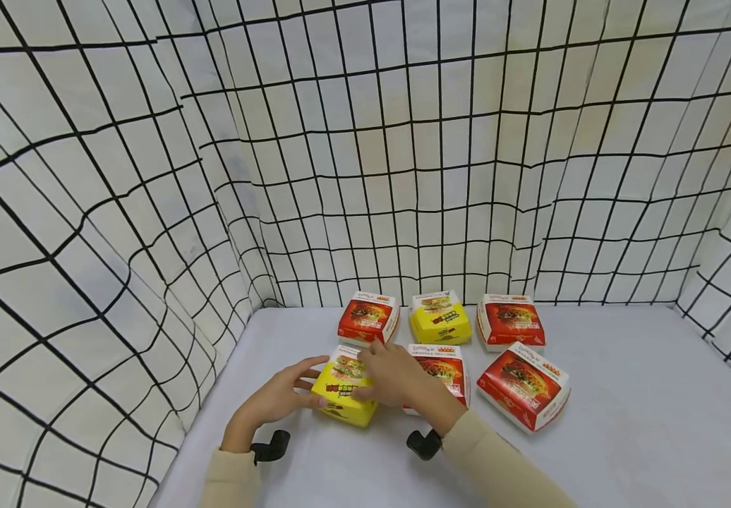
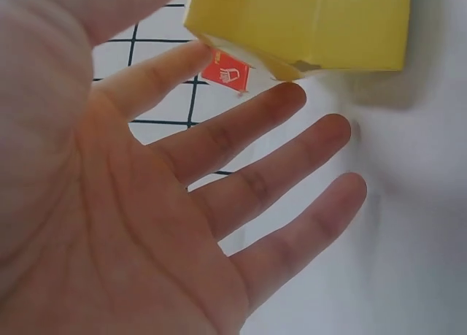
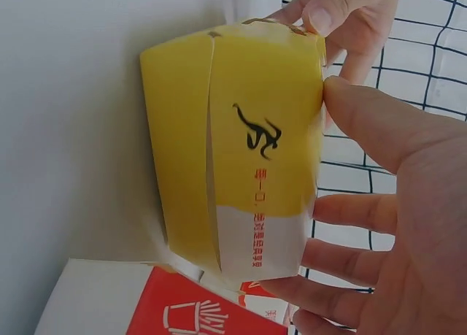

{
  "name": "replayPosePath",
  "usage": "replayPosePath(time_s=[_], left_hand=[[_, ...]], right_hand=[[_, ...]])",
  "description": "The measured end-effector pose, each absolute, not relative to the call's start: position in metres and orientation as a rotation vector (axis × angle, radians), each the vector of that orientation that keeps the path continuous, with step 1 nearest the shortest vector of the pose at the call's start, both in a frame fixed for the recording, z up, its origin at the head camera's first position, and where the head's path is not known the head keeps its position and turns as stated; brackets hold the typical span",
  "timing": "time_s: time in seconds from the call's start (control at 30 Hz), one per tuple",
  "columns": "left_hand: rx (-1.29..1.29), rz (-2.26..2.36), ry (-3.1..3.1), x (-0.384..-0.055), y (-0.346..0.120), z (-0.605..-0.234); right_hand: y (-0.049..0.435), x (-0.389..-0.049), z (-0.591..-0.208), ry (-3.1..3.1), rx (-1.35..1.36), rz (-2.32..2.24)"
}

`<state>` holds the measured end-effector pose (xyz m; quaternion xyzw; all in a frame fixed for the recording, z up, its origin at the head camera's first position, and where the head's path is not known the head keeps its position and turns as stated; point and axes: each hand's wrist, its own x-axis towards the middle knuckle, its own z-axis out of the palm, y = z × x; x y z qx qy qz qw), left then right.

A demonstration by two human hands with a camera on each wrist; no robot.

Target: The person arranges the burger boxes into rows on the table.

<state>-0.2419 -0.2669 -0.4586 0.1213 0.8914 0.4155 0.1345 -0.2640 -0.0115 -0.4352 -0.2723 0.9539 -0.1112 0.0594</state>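
Note:
In the head view, a yellow burger box (image 1: 343, 410) with a burger picture on its lid is between the two hands at the front left of the group. My right hand (image 1: 399, 370) spans its lid from the right, thumb at the near side and fingers toward the far edge, gripping it. My left hand (image 1: 274, 399) is at its left side, thumb on the near corner. The left wrist view shows the left fingers (image 2: 259, 193) straight and spread, the upper ones right by the yellow carton. In the right wrist view, black and red print marks its side (image 3: 263, 131).
Close to my right hand lies a red burger box (image 1: 444, 367), with another red box (image 1: 524, 386) turned askew farther right. A back row holds a red box (image 1: 368, 317), a yellow box (image 1: 440, 317) and a red box (image 1: 511, 322). White walls with black grid netting (image 1: 403, 176) surround the white table (image 1: 632, 409).

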Motion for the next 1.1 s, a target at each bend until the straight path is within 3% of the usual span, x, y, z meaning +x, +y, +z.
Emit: replayPosePath(time_s=[0.6,1.1], left_hand=[[0.347,1.363,2.481,-0.249,-0.281,-0.472],[0.311,1.391,2.471,-0.247,-0.279,-0.471]], right_hand=[[0.005,-0.258,-0.445,2.925,-0.856,-0.56],[0.006,-0.257,-0.45,2.992,-0.885,-0.482]])
